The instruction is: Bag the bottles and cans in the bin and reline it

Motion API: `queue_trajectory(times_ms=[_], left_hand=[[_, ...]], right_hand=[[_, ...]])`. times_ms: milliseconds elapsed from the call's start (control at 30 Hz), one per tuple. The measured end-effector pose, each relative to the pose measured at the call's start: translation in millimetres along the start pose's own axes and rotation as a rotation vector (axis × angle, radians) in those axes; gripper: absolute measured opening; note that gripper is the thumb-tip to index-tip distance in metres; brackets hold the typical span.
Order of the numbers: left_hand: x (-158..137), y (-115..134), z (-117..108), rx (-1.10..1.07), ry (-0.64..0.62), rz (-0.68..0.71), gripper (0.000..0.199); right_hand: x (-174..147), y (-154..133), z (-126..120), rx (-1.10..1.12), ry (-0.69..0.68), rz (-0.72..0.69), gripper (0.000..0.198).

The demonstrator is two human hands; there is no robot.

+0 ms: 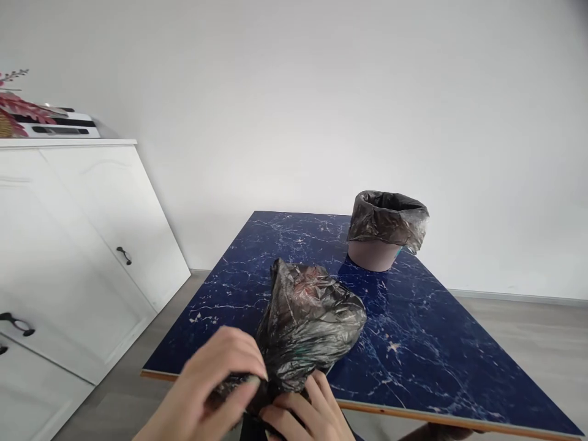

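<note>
A filled black garbage bag lies on the blue marbled table near its front edge, its gathered neck toward me. Something reddish shows faintly through the thin plastic. My left hand pinches part of the neck between thumb and fingers. Close beside it, my right hand has its fingers curled round the gathered plastic just below the full part. The details of the neck are partly hidden behind my fingers.
Farther back on the table stands a pinkish bin lined with a black bag folded over its rim. A white cabinet with dark handles is at the left, bearing reddish artificial leaves and a white-and-black object. A white wall rises behind.
</note>
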State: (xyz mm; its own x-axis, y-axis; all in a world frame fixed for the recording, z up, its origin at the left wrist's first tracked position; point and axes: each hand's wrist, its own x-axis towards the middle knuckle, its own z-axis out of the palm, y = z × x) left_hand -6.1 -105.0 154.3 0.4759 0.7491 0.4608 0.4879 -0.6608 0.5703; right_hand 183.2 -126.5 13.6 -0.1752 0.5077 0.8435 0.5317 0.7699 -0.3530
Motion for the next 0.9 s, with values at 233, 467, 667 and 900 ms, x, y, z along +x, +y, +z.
queue_trajectory(times_ms=[233,467,667,900], left_hand=[[-9,-17,29,0.389,-0.191,0.010,0.026],[-15,-89,35,0.621,0.090,-0.119,0.038],[-18,-84,41,0.491,0.169,-0.264,0.052],[-7,-75,44,0.303,0.043,-0.402,0.036]], right_hand=[[10,13,-25,0.001,-0.200,-0.024,0.038],[13,12,-32,-0.048,-0.278,0.134,0.050],[29,21,-39,0.083,-0.143,0.296,0.036],[47,41,-37,0.009,-0.195,0.362,0.011]])
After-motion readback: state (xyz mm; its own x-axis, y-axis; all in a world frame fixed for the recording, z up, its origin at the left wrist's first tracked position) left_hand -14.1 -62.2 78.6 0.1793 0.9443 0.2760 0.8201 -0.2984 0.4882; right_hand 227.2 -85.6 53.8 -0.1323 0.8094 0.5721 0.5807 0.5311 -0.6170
